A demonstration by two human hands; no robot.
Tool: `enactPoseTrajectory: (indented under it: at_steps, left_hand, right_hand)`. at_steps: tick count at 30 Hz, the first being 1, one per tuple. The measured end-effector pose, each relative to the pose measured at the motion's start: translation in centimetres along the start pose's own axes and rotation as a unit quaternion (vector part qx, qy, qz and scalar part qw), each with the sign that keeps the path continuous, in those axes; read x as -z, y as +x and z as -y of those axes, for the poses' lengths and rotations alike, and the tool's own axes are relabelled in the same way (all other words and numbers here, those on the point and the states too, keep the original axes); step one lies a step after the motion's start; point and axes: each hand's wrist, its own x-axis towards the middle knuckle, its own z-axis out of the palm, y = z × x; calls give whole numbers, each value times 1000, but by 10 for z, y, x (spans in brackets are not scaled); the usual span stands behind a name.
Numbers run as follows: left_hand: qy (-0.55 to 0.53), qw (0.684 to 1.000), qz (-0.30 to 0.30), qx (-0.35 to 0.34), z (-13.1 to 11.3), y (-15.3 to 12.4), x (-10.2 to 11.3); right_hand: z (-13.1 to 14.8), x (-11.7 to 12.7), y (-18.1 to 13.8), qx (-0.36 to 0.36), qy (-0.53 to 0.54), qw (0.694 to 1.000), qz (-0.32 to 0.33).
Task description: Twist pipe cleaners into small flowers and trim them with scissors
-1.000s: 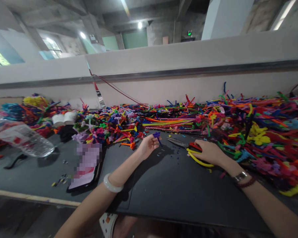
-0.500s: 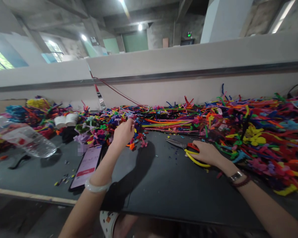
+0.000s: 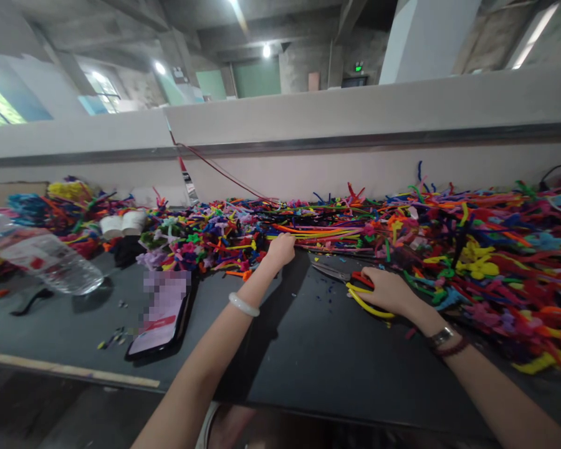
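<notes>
My left hand [image 3: 281, 248] reaches to the edge of the heap of coloured pipe cleaners [image 3: 318, 234] at the middle of the dark table [image 3: 308, 349]; its fingers are curled into the sticks and what they hold is hidden. My right hand [image 3: 387, 290] rests on the table, closed over a bent yellow pipe cleaner [image 3: 367, 305] and the red handles of scissors [image 3: 336, 271], whose blades point left.
A phone [image 3: 161, 312] lies face up at the left. A clear plastic bottle [image 3: 47, 262] lies on its side farther left, near two white cups [image 3: 121, 223]. Pipe-cleaner pieces pile high along the right [image 3: 495, 262] and back. A pale wall panel [image 3: 355, 168] backs the table.
My left hand put its small purple piece into the pile at the left, then swung right to the long sticks at the middle. The right hand stayed on the yellow pipe cleaner.
</notes>
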Motion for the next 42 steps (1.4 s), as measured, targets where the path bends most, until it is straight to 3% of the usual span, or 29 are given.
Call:
enactPoseTrajectory:
  at_steps: [5,10,19,22,24,26,29,31,33,35,36,39,42]
  left_hand:
    - [-11,1000,7,-6,-4,12,-10]
    - [-21,1000,-18,-3,-3,15,-4]
    - [-53,993,-101,-8,0,7,23]
    - [-152,973,-176,-4,3,6,35]
    - [-276,939,-204,2,4,6,42]
    - [-448,876,-176,18,1,3,44]
    - [-663,748,11,15,-8,-12,37]
    - [-699,702,133,16,-14,-26,27]
    - [-722,669,176,26,-17,-39,18]
    - [-762,628,157,22,-17,-47,15]
    - [-755,638,150,12,-16,-50,17]
    - [-636,757,145,-26,-14,-51,28]
    - [-604,783,145,-33,-15,-50,38]
  right_hand:
    - [0,0,0,1,2,1000,2]
    - [0,0,-1,2,6,1000,9]
    - [1,1,1,1,3,1000,9]
    - [1,0,0,5,2,1000,3]
    - [1,0,0,7,6,1000,1]
    - [1,0,-1,5,7,1000,-3]
    - [1,0,-1,1,2,1000,-14]
    - [1,0,-1,0,-2,1000,-20]
    - [0,0,-1,-1,-2,1000,-22]
    - [0,0,-2,0,2,1000,-19]
    - [0,1,-2,-1,5,1000,-18]
    - [1,2,-2,-4,12,1000,-15]
    - [2,3,-2,-5,17,1000,-15]
